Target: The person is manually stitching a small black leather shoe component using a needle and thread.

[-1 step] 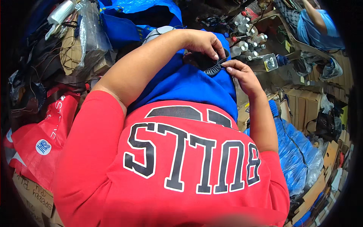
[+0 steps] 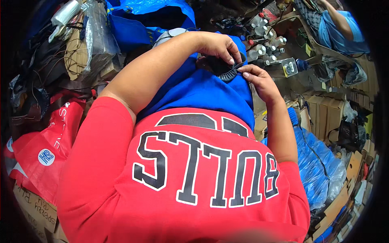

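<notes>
Change against the earlier picture: none to be seen. Same hold, same place; seemingly a steady spell of fine fingerwork rather than a shift of grip.

Black piece [image 2: 228, 76]: upper centre of the frame, on the blue cloth [image 2: 194, 91]. Curved in outline, with close-set ridges along the lower edge; matt, apparently firm, either rubber-like or stitched. Full shape partly hidden by fingers; exact kind beyond telling.

Left hand [image 2: 222, 49]: above the piece, fingers bent down, thumb and fingertips gripping the upper part. Right hand [image 2: 259, 79]: just right of the piece, thumb and forefinger pinched on the ridged edge. Thin dark strip between the two hands; too small to identify.

Blue cloth: smooth, plain weave, broad soft folds, spread below both hands. Red shirt [image 2: 202, 162]: knit, with black letters edged in white, filling the lower centre.

Surroundings: clear bottles [image 2: 259, 50], pale-capped, upper right; blue bag [image 2: 152, 20], glossy and creased, top; red bag [image 2: 50, 148], limp, left; blue bundle [image 2: 314, 162], wrinkled plastic, lower right; brown cartons [image 2: 326, 115], flat-sided, right.
</notes>
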Demonstrator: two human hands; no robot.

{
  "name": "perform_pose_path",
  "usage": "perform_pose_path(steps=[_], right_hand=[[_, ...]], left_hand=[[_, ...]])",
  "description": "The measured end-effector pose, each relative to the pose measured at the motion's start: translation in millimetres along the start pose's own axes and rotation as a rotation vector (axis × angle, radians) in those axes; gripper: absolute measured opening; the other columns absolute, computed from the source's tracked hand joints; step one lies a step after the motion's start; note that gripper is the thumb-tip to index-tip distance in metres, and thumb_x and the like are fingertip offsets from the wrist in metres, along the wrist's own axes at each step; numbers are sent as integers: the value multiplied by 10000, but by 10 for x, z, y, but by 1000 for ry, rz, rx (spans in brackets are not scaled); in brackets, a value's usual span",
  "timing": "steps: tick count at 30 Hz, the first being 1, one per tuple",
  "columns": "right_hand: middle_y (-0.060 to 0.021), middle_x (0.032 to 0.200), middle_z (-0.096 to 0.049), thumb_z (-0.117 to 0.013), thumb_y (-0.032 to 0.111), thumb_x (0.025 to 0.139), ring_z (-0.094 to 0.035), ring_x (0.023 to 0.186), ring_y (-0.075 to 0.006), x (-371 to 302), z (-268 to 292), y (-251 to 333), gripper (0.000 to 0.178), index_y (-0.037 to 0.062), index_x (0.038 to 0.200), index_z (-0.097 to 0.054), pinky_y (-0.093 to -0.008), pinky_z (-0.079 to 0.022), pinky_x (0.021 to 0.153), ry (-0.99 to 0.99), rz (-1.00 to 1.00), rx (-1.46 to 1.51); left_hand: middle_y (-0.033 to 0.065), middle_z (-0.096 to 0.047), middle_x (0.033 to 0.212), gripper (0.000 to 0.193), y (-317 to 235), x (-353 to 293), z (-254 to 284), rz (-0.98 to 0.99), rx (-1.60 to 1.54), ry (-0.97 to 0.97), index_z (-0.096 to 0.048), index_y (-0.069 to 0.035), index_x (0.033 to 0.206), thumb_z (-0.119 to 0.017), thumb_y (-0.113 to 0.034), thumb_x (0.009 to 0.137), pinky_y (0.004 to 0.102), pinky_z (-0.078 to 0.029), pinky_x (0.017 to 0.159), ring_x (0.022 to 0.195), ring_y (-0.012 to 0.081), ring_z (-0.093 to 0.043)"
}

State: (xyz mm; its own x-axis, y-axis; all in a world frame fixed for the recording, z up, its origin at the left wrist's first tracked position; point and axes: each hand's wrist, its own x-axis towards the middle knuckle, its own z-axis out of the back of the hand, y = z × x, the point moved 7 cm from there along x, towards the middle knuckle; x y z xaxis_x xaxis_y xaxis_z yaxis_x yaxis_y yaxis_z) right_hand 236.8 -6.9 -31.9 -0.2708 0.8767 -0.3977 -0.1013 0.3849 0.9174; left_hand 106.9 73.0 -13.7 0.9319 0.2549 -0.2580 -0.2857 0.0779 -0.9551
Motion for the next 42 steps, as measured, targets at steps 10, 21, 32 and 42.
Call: perform_pose_path(steps=[10, 21, 32, 42], right_hand=[[7, 930, -637, -643, 78, 823, -537, 836, -49, 41, -79, -33, 197, 38, 1015, -657, -191, -412, 776, -73, 72, 60], [-40, 750, -517, -669, 78, 783, -509, 679, -140, -339, -367, 480, 193, 124, 969, -694, -268, -422, 618, -397, 398, -677], [-64, 771, -533, -628, 74, 791, -543, 746, -208, -378, -444, 390, 261, 130, 1043, -669, -295, -423, 699, -447, 360, -818], [-30, 857, -504, -554, 46, 861, -499, 829, -135, -94, -146, 330, 226, 132, 1019, -691, -231, -406, 765, -147, 228, -556]], left_hand=[[63, -677, 961, 302, -8, 29, 28, -88, 118, -57, -658, -51, 1080, -667, -122, 786, 257, -452, 825, 875, 126, -598], [129, -515, 1038, 269, -34, -651, 25, -3, 260, -590, -616, -59, 1039, -525, 38, 805, 315, -545, 702, 713, 218, -612], [65, -542, 738, 136, -132, -880, -174, -228, 573, -877, -697, -88, 859, -677, -14, 747, 299, -458, 591, 652, 193, -571], [26, -451, 767, 187, 71, -669, -113, -238, 285, -736, -722, -106, 895, -672, 15, 761, 237, -504, 569, 665, 128, -517]])
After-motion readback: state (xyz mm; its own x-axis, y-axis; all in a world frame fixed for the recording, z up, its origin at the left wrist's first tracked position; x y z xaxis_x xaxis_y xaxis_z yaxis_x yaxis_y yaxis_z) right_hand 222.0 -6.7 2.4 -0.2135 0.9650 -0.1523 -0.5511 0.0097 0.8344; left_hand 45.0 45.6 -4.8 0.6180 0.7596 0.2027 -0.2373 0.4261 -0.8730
